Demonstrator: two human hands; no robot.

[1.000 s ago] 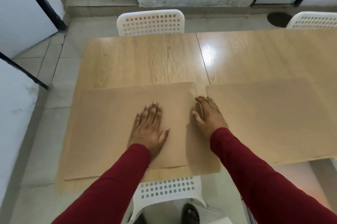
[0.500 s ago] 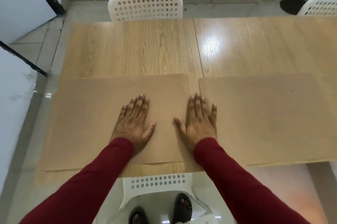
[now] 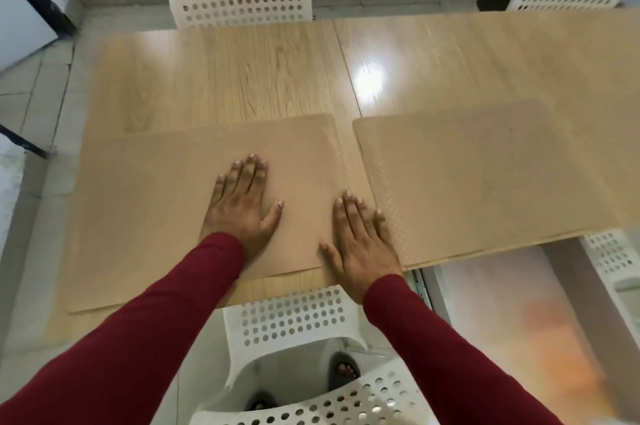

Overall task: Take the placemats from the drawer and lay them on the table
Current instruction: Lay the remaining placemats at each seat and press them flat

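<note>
Placemats are down on the wooden table (image 3: 242, 68), two tan sheets side by side across the lower centre and right of the frame, so the step in hand appears to be squaring and flattening them. Nearest the viewer, a white perforated chair (image 3: 294, 317) sits tucked under the table edge at lower centre, and both red sleeves reach over it. The right hand (image 3: 360, 244) lies palm down at the seam, fingers straight and close together, thumb angled out; it seems to bridge the right edge of the left placemat (image 3: 156, 216) and the near left corner of the right placemat (image 3: 485, 175). The left hand (image 3: 242, 206) rests flat further in on the left placemat, fingers straight and slightly fanned, thumb splayed. Neither hand pinches anything. To finish well, keep both palms flat and slide rather than lift, so the thin sheet does not buckle. The left placemat's near edge runs at a slant to the table edge and its lower left corner appears to overhang; judged from this, it wants a small rotation. Hold the narrow gap between the sheets even. Beyond, bare tabletop carries a bright glare spot, and two more white chairs (image 3: 242, 2) stand at the far edge, upper centre and upper right.
</note>
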